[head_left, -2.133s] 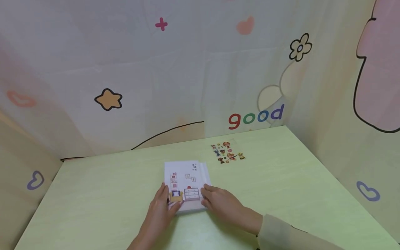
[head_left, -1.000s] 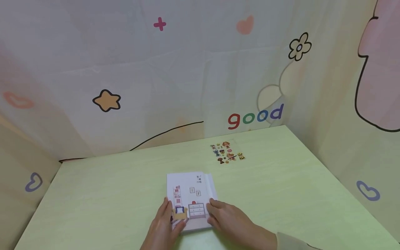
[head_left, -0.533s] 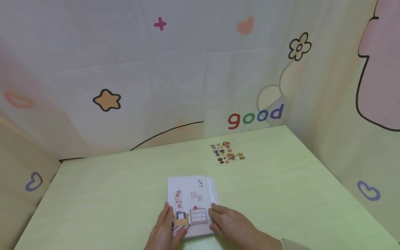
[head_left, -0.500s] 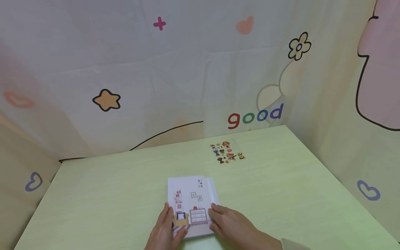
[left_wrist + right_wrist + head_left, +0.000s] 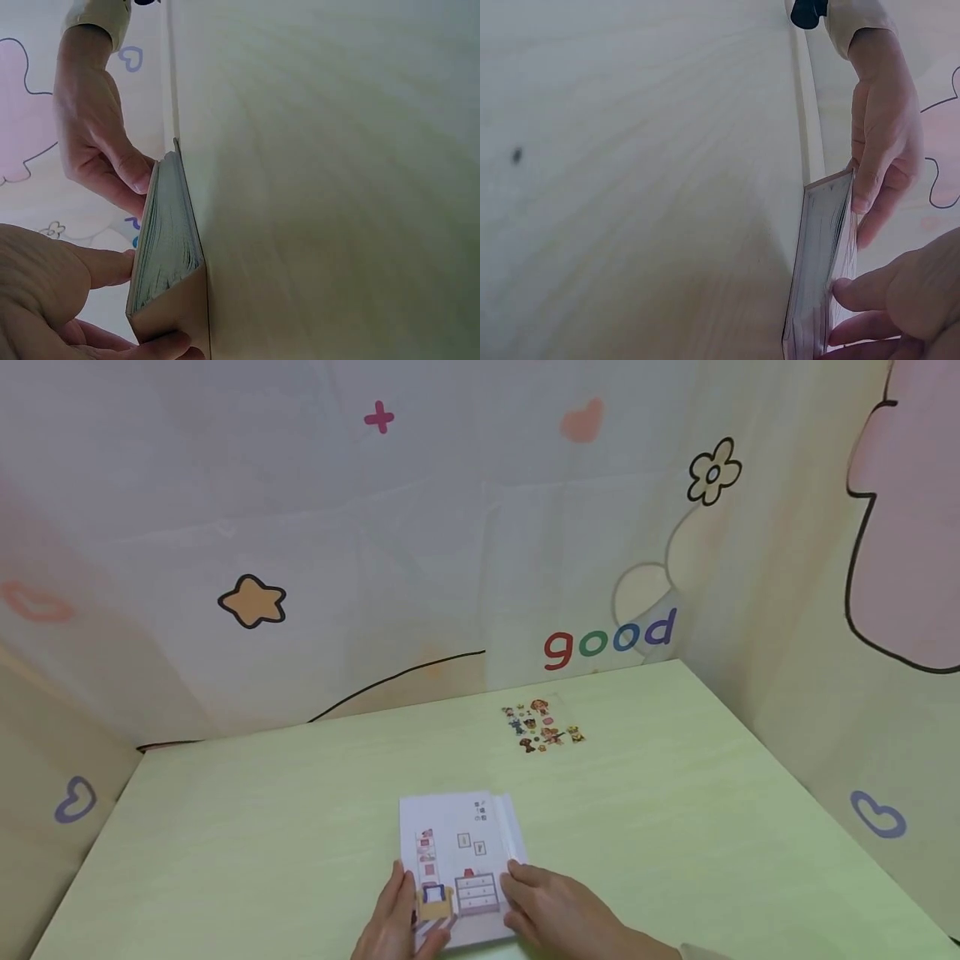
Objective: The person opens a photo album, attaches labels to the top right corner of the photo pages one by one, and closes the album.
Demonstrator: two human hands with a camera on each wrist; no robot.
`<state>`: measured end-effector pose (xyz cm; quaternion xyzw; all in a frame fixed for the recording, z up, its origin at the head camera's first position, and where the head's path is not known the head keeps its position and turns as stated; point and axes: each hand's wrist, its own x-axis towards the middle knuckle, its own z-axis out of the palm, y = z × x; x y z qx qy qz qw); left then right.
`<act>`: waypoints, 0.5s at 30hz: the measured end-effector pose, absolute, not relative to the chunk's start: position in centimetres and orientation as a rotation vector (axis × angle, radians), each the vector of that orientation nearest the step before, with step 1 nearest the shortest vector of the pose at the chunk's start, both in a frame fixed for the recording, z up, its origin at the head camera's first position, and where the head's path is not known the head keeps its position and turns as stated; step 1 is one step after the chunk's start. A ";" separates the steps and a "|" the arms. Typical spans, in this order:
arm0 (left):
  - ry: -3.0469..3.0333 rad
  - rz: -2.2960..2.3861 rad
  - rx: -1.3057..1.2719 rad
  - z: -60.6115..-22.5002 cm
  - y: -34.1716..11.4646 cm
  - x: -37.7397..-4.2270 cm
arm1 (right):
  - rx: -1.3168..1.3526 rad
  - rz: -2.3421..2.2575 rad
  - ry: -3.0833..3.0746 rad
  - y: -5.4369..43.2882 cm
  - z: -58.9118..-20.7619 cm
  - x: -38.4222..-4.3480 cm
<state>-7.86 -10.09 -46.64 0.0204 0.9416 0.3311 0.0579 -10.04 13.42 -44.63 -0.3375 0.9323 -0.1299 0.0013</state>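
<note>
A thick white book [image 5: 442, 822] lies closed near the front of the table, its cover printed with a chest of drawers, an armchair and picture frames. My left hand [image 5: 392, 920] grips its left side, thumb on the cover and fingers against the spine. At the opposite side my right hand [image 5: 558, 906] holds the edge between thumb and fingers. From the left wrist view, the page block [image 5: 166, 232] shows between the covers, with the lower cover at the table surface. The right wrist view shows the right thumb [image 5: 847, 289] touching the cover's edge.
A clear sheet of cartoon stickers [image 5: 542, 724] lies behind the book, toward the back of the pale green table [image 5: 262, 827]. Printed cloth walls [image 5: 420, 552] enclose the table at the back and both sides.
Both hands and the book have come closer to the person and slightly to the right on the table. Their hold looks the same. The sticker sheet has stayed in place.
</note>
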 end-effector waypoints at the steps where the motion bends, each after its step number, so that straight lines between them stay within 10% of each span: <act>1: 2.870 1.001 0.066 -46.8 -10.1 -7.7 | -1.058 -0.411 2.920 13.4 -44.7 -10.0; 15: 2.890 0.865 0.159 -46.5 -9.9 -7.3 | -0.834 -0.628 2.811 13.6 -43.8 -10.8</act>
